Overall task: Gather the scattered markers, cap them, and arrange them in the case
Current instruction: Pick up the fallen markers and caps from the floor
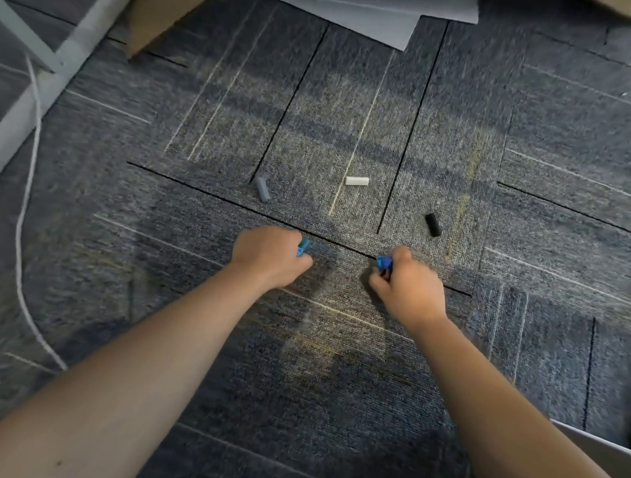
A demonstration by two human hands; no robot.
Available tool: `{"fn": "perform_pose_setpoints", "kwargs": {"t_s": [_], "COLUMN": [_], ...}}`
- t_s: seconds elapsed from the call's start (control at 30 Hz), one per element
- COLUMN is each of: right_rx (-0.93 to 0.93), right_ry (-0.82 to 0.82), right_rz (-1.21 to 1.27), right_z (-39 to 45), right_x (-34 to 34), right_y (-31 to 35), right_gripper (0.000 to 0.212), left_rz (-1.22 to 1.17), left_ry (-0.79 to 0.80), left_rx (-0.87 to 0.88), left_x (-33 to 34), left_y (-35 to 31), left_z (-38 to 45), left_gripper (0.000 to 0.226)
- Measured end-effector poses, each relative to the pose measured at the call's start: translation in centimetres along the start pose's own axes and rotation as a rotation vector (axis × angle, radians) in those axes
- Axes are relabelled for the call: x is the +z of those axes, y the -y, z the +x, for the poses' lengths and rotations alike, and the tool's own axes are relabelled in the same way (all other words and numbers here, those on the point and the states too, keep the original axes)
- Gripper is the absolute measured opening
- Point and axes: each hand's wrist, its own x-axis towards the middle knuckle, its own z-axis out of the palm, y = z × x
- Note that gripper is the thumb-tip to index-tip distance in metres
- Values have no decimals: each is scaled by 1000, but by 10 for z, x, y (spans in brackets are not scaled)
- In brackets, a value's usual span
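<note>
Nearest me, my left hand [269,256] is curled around a blue and teal piece [302,247], and my right hand [408,284] pinches a blue piece [384,262]; whether caps or markers, I cannot tell. Beyond them on the carpet [335,386] lie a grey cap [263,189], a white cap [357,181] and a black cap [433,224], well apart. Papers [366,11] lie farther off.
</note>
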Motion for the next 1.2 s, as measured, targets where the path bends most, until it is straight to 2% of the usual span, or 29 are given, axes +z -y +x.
{"fn": "perform_pose_setpoints", "kwargs": {"t_s": [0.2, 0.4, 0.53, 0.73, 0.83, 0.93, 1.13, 1.2], "right_rx": [-73, -77, -63, -53, -56, -80, -52, -23], "right_ry": [18, 17, 17, 43, 19, -45, -259, -298], "right_rz": [-6, 18, 55, 195, 269, 289, 246, 260], "right_z": [5, 3, 1, 4, 14, 31, 63, 72], "right_x": [6, 9, 9, 7, 5, 1, -18, -23], "right_y": [28, 30, 25, 34, 42, 50, 53, 48], "right_gripper": [26, 26, 23, 20, 14, 16, 22, 29], "left_rz": [130, 121, -16, -74, -180, -258, -319, -364], "left_ry": [-43, -131, -155, -28, -4, -68, -231, -238], "left_rx": [-13, -30, -7, 72, 45, 3, -109, -159], "left_x": [4, 12, 16, 3, -1, -10, -21, -22], "left_y": [22, 21, 19, 29, 37, 48, 62, 60], "left_z": [-11, -11, -5, 1, -1, 0, 18, 25], "left_gripper": [31, 60, 50, 24, 16, 25, 20, 31]}}
